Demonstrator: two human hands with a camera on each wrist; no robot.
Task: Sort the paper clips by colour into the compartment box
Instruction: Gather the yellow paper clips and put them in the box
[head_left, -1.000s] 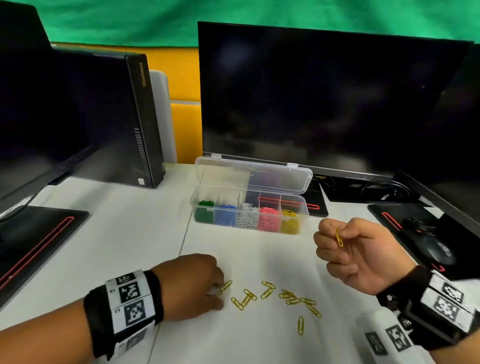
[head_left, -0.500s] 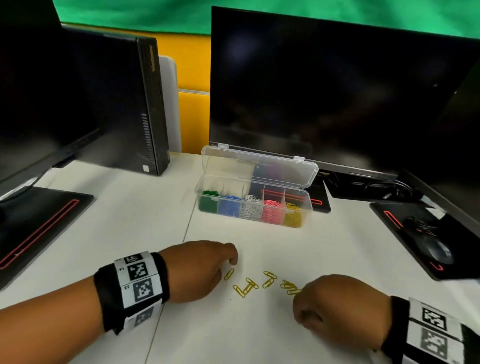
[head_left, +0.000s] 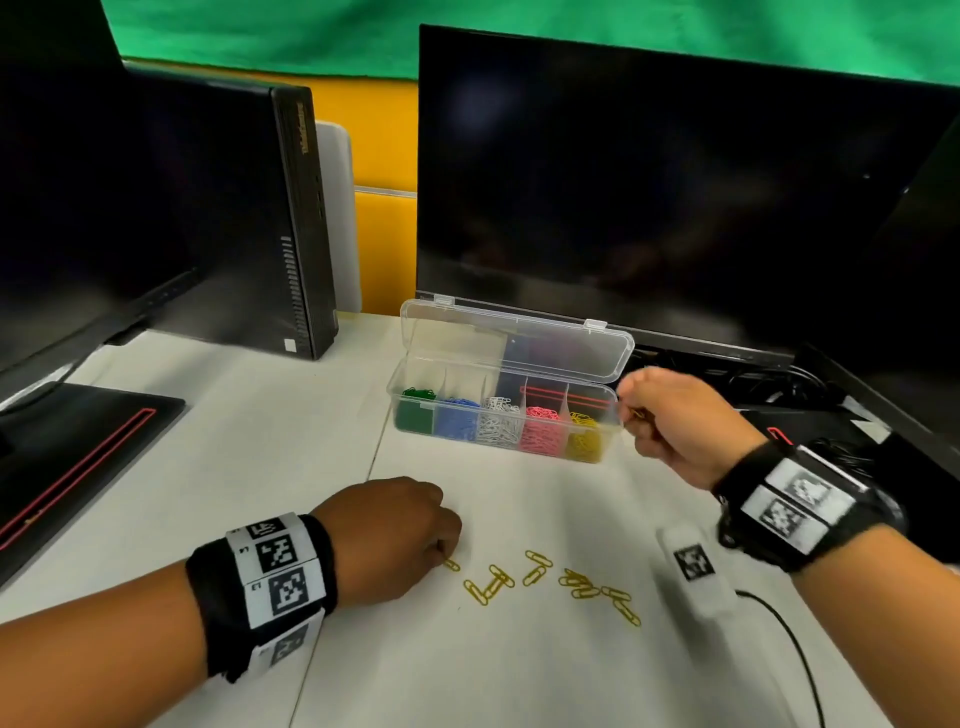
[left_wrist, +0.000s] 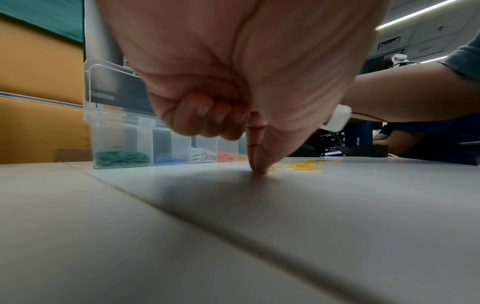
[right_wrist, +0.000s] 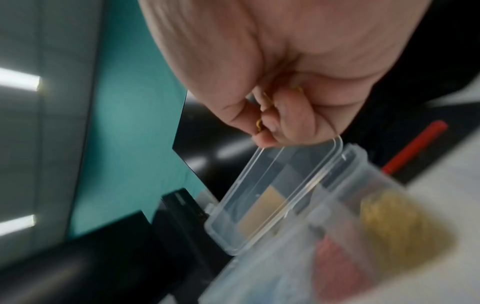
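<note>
Right hand (head_left: 675, 426) is up off the worktop (head_left: 249, 447), fingers curled tight around yellow paper clips (right_wrist: 259, 124) (bits of yellow wire peek out between the fingers in the right wrist view), and it hangs just beside the right end of the compartment box (head_left: 501, 415), next to the yellow compartment. Left hand (head_left: 395, 540) sits low on the worktop, most fingers tucked in, one fingertip (left_wrist: 258, 166) pressed down on the surface right at the left edge of the loose yellow clips (head_left: 550, 579); whether it actually pins a clip I cannot tell. That scatter lies between the two hands, nearer the left, well short of the box. The box stands open with its clear lid (head_left: 519, 338) tipped back, and its row runs green, blue, white, pink, yellow from left to right. Behind it a dark monitor (head_left: 649, 182); to the left a black computer case (head_left: 244, 218).
</note>
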